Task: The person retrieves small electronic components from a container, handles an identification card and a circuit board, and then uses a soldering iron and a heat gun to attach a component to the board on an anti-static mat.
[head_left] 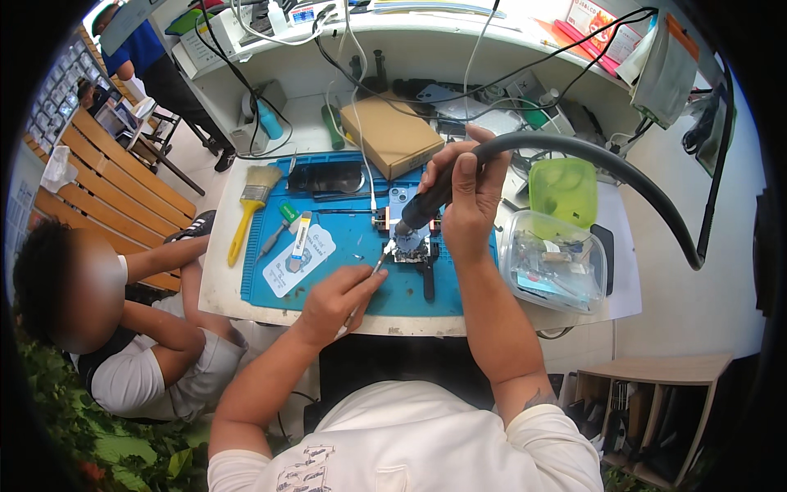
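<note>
My right hand is wrapped round the black handle of a hot air gun, its nozzle pointing down. Under the nozzle, a small circuit board sits in a repair clamp on a blue work mat. In a pinch, my left hand grips a slim metal tool like a pen; its tip reaches the board's left edge, and I cannot tell whether it is a blade or tweezers. A blue phone back lies just behind the clamp.
A yellow-handled brush, a green-ended screwdriver and a white card lie on the left. Behind is a cardboard box. A clear tub and a green tub stand right. The black hose arches over them. Someone sits at left.
</note>
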{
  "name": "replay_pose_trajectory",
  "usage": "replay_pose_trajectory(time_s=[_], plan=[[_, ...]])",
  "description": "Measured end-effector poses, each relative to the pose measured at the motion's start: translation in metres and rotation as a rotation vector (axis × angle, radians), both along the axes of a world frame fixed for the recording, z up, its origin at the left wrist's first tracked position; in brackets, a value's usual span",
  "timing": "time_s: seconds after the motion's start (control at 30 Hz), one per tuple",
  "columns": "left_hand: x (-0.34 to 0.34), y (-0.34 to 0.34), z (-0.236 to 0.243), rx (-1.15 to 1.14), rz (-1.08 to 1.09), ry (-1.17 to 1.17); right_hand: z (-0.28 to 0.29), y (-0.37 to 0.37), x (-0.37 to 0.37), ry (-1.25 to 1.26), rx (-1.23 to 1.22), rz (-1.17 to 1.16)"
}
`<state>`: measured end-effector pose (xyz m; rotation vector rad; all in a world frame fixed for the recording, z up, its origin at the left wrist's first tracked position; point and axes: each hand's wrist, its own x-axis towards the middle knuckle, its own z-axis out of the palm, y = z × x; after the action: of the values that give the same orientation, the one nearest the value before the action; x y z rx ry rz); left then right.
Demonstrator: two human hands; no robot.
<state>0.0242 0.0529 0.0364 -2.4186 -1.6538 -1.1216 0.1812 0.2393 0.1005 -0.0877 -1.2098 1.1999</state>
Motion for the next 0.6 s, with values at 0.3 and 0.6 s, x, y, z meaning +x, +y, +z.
replay_pose_trajectory(time_s=[0.3,0.6], plan=[[0.002,-0.002,0.005,-0.057,0.027,-0.090,0.001,-0.001,0.000,0.009,0.005,0.004],[-0.002,-0.001,0.010,-0.004,-0.040,0.177,0.000,-0.001,0.001,0.001,0.005,0.007]])
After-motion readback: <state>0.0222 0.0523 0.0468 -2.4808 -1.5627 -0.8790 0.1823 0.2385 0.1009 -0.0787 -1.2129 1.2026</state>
